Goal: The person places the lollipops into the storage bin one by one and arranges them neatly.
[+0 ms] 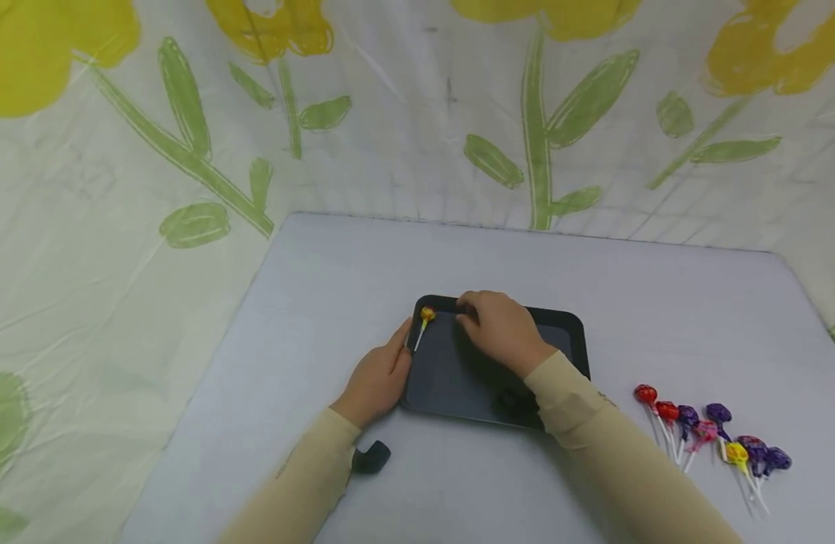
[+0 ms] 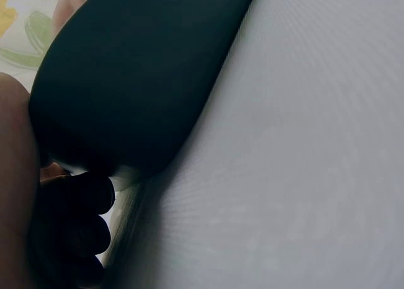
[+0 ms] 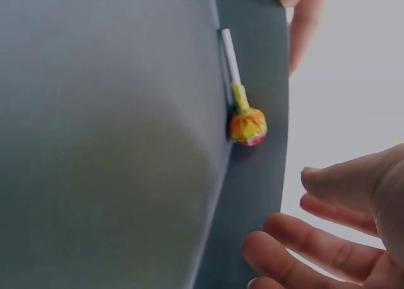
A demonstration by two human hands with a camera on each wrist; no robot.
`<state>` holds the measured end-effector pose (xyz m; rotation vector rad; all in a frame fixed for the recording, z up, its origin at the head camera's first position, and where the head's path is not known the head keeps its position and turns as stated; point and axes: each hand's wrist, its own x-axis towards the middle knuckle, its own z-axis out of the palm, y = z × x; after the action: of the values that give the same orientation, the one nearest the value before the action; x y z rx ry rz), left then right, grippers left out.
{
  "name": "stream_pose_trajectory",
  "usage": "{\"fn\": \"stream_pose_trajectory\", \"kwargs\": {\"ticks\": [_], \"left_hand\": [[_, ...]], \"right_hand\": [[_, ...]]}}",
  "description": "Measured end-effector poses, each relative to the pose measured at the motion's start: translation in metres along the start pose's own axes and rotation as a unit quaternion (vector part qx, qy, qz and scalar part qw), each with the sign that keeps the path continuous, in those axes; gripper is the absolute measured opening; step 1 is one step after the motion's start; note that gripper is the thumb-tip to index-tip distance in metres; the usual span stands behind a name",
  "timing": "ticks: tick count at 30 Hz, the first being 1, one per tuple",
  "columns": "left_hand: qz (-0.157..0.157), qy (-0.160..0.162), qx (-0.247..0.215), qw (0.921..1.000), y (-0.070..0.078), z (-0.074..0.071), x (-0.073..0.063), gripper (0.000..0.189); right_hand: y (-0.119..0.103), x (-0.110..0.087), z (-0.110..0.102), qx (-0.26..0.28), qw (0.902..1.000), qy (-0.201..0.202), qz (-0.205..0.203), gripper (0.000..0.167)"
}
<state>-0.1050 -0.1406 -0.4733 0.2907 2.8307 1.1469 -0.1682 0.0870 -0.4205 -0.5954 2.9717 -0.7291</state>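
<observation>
A dark rectangular tray [image 1: 458,378] lies on the table with my left hand [image 1: 379,378] gripping its left edge. In the left wrist view, the fingers [image 2: 88,232] of that hand curl beneath the tray's rounded corner. One lollipop [image 1: 427,314] in a yellow and orange wrapper lies in the tray's far left corner, its white stick pointing toward me. The right hand [image 1: 502,329] hovers at the tray's far rim, to the right of this lollipop. In the right wrist view, its thumb and fingers [image 3: 315,245] are apart, with nothing between them.
Right of the tray, a loose group of lollipops lies on the table [image 1: 363,264]: red ones [image 1: 645,394], purple ones [image 1: 719,412], a pink one [image 1: 706,431] and a yellow one [image 1: 736,453]. A curtain [image 1: 403,136] with printed flowers hangs behind the table. A black curved piece [image 1: 372,458] sits beside the left sleeve.
</observation>
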Motion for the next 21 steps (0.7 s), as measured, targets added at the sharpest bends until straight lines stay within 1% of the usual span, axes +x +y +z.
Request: {"fn": "stream_pose_trajectory", "kwargs": {"ticks": [6,11,21], "left_hand": [[-0.003,-0.001,-0.004,1.0000,0.002,0.000,-0.001,0.057],[-0.002,-0.003,-0.009,1.0000,0.002,0.000,-0.001,0.057],[0.003,0.002,-0.005,1.0000,0.000,0.000,-0.001,0.056]], "right_hand": [[0.003,-0.005,-0.003,0.011,0.9999,0.002,-0.001,0.028],[0.005,-0.010,-0.008,0.015,0.9998,0.004,0.010,0.028],[0.013,-0.017,-0.022,0.037,0.9989,0.007,0.029,0.031]]}}
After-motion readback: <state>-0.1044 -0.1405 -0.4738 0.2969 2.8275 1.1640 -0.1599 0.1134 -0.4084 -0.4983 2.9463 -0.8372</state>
